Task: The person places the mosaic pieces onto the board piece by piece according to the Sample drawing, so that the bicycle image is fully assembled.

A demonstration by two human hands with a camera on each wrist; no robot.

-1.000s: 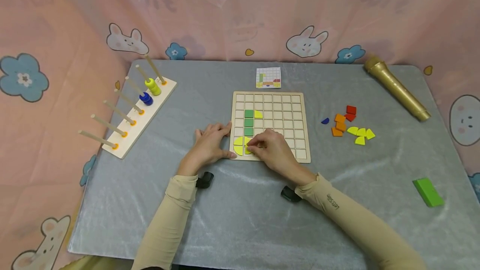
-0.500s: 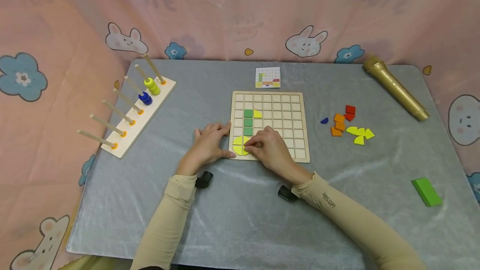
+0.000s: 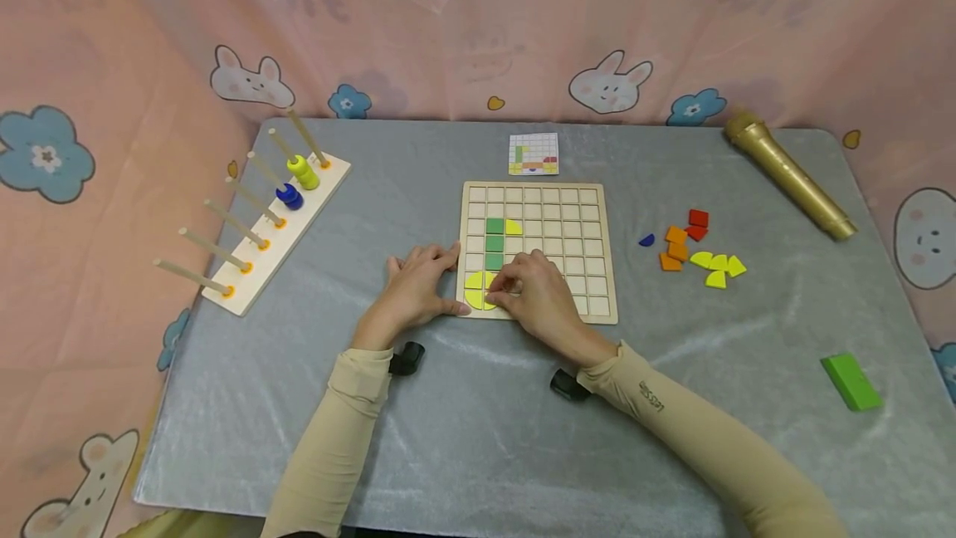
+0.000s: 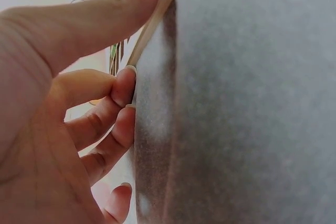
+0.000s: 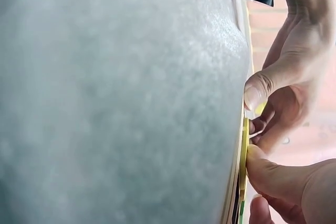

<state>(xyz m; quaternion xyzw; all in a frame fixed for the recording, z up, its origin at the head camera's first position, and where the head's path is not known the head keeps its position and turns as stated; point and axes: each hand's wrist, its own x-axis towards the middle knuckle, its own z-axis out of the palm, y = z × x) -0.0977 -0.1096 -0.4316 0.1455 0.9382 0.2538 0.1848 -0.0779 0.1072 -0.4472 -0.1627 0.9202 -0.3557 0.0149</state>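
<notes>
The square wooden grid board (image 3: 554,247) lies mid-table, with green square tiles (image 3: 495,243) in a column and a yellow quarter-circle tile (image 3: 513,227) beside the topmost. Yellow quarter-circle tiles (image 3: 474,290) form a round at its near left corner. On the round's right side, my right hand (image 3: 541,297) pinches a yellow tile with thumb and index finger, partly hiding it. In the right wrist view, the thumb sits against the yellow tile (image 5: 243,156). My left hand (image 3: 414,293) steadies the board, thumb at its near left corner, fingers along the left edge.
Loose yellow (image 3: 718,264), orange (image 3: 675,249), red (image 3: 698,218) and blue (image 3: 646,240) tiles lie right of the board. A pattern card (image 3: 534,154) lies behind it. Around them are a peg rack (image 3: 280,231), a gold microphone (image 3: 792,177) and a green block (image 3: 851,382).
The yellow tile under my right fingers has settled against the others, making the round look even. My right hand has shifted slightly left. The left hand stays put.
</notes>
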